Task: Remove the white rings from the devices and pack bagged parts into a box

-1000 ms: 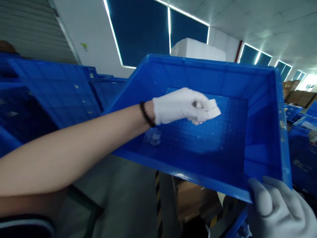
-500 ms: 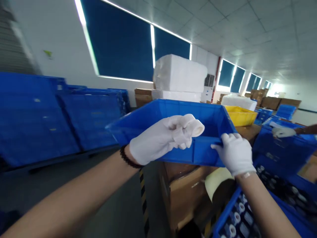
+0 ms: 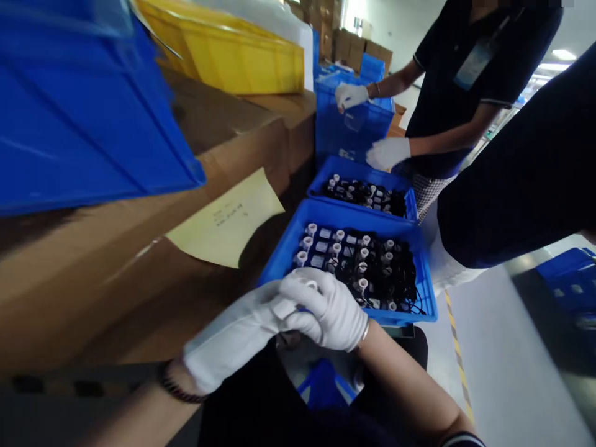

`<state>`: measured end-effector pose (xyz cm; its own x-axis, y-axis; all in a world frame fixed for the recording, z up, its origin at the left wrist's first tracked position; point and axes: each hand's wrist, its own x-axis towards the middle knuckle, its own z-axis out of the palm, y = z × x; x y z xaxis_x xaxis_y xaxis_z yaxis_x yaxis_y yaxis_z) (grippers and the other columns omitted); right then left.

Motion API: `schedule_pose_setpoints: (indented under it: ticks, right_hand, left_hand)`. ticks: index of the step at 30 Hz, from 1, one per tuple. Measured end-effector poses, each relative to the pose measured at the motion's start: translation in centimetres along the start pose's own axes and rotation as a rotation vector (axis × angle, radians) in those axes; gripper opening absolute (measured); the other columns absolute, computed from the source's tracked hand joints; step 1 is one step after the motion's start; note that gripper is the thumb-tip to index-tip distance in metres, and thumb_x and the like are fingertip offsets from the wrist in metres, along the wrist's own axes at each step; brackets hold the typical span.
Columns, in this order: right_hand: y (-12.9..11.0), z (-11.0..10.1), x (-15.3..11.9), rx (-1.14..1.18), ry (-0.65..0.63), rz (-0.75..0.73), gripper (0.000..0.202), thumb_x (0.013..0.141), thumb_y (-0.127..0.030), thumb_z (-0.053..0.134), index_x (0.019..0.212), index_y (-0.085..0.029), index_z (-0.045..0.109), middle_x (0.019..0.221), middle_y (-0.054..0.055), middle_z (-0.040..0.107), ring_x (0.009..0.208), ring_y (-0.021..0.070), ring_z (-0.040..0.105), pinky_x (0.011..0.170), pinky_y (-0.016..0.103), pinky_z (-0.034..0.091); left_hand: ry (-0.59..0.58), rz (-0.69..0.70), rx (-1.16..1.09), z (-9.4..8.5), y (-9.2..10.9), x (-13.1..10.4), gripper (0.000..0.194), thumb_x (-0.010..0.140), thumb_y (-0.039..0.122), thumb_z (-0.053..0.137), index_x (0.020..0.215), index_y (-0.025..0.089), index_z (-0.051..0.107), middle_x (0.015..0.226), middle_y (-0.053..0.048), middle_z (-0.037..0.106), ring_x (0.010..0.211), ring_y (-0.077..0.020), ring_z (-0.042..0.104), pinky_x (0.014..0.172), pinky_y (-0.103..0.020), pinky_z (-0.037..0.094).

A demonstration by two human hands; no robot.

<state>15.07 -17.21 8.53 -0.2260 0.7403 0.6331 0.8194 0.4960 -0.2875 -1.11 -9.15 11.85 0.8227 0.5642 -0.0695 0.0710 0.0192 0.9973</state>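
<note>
the blue bin [image 3: 93, 118] now rests on the cartons [image 3: 139, 248]; the right hand [image 3: 333, 310] has let it go and closes over the left hand [image 3: 237, 332], pinching its white tape roll [image 3: 308, 285] above the tray [image 3: 419, 248].

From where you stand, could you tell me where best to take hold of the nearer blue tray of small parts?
Probably by the long side rims of the blue tray, one hand per side, coming from above. It lies flat and open-topped, packed with parts, so an even two-sided lift should keep it level. Your gloved hands already cover its near rim.
</note>
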Motion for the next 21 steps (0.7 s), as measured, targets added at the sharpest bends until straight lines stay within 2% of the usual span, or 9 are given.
schedule_pose_setpoints:
  ticks: [3,7,9,11,13,15,16,19,21]
  right_hand:
    - [1.8,0.4,-4.9,0.115,0.059,0.141,0.042,0.1,-0.042,0.038,0.135,-0.021,0.048,0.122,0.012,0.059,0.111,0.0192,0.059,0.094,0.032,0.053]
    - [4.3,-1.4,-9.0,0.17,0.148,0.317,0.036,0.099,-0.04,0.044,0.128,-0.022,0.052,0.114,0.01,0.064,0.102,0.0199,0.063,0.089,0.034,0.055]
    - [6.4,-2.9,-10.8,0.197,0.29,0.553,0.035,0.098,-0.041,0.046,0.127,-0.021,0.051,0.112,0.01,0.064,0.101,0.0198,0.065,0.091,0.037,0.054]
    - [9.2,-4.6,-12.6,0.282,0.428,0.857,0.04,0.097,-0.045,0.045,0.127,-0.02,0.048,0.107,0.009,0.065,0.095,0.0188,0.067,0.091,0.039,0.054]
    - [11.8,-5.8,-14.1,0.428,0.446,1.096,0.045,0.094,-0.052,0.047,0.125,-0.019,0.047,0.098,0.006,0.065,0.087,0.0179,0.069,0.087,0.039,0.056]
    - [13.5,-6.4,-15.3,0.577,0.327,1.221,0.048,0.091,-0.056,0.05,0.12,-0.018,0.049,0.093,0.005,0.065,0.085,0.0186,0.069,0.084,0.038,0.056]
    - [14.0,-6.3,-15.7,0.611,0.22,1.249,0.046,0.091,-0.055,0.05,0.118,-0.018,0.051,0.091,0.005,0.066,0.086,0.0189,0.069,0.083,0.037,0.056]
    - [14.2,-5.4,-16.4,0.509,-0.205,1.198,0.034,0.093,-0.046,0.048,0.11,-0.019,0.057,0.089,0.005,0.068,0.087,0.0187,0.067,0.082,0.034,0.052]
    - [13.9,-4.6,-16.3,0.396,-0.389,1.128,0.023,0.092,-0.038,0.051,0.102,-0.019,0.061,0.086,0.004,0.068,0.082,0.0179,0.066,0.08,0.031,0.049]
  left_hand:
    - [-0.129,-0.135,-0.193,3.9,-3.0,2.6,0.02,0.087,0.036,0.06,0.094,0.022,0.071,0.084,-0.005,0.064,0.073,-0.0167,0.06,0.069,-0.031,0.052]
    - [-0.167,-0.314,-0.447,6.6,-4.5,5.4,0.015,0.08,0.03,0.073,0.082,0.016,0.07,0.069,-0.001,0.056,0.057,-0.0076,0.048,0.055,-0.019,0.044]
    - [-0.099,-0.38,-0.566,7.0,-4.6,7.1,0.012,0.078,0.023,0.076,0.08,0.014,0.068,0.071,-0.001,0.058,0.058,-0.0068,0.05,0.055,-0.017,0.044]
    - [0.009,-0.426,-0.664,6.9,-4.5,9.3,0.009,0.078,0.016,0.075,0.083,0.014,0.068,0.078,-0.003,0.061,0.067,-0.0093,0.058,0.058,-0.017,0.048]
    - [0.081,-0.457,-0.74,6.4,-4.4,11.6,0.007,0.08,0.013,0.073,0.083,0.015,0.067,0.08,-0.003,0.061,0.073,-0.0112,0.061,0.058,-0.016,0.05]
    - [0.091,-0.484,-0.781,6.0,-4.5,13.9,0.006,0.082,0.012,0.069,0.08,0.016,0.065,0.077,-0.002,0.058,0.07,-0.0105,0.06,0.052,-0.015,0.047]
    - [0.079,-0.496,-0.795,5.9,-4.6,15.0,0.008,0.084,0.011,0.067,0.078,0.015,0.063,0.074,-0.002,0.057,0.066,-0.0095,0.059,0.048,-0.014,0.044]
    - [0.012,-0.479,-0.828,6.0,-5.3,18.1,0.01,0.085,0.011,0.065,0.077,0.014,0.06,0.071,-0.001,0.055,0.058,-0.0071,0.055,0.043,-0.011,0.039]
    - [-0.035,-0.409,-0.821,6.3,-6.1,20.0,0.011,0.083,0.014,0.069,0.079,0.014,0.059,0.07,-0.001,0.055,0.055,-0.0064,0.053,0.043,-0.012,0.039]
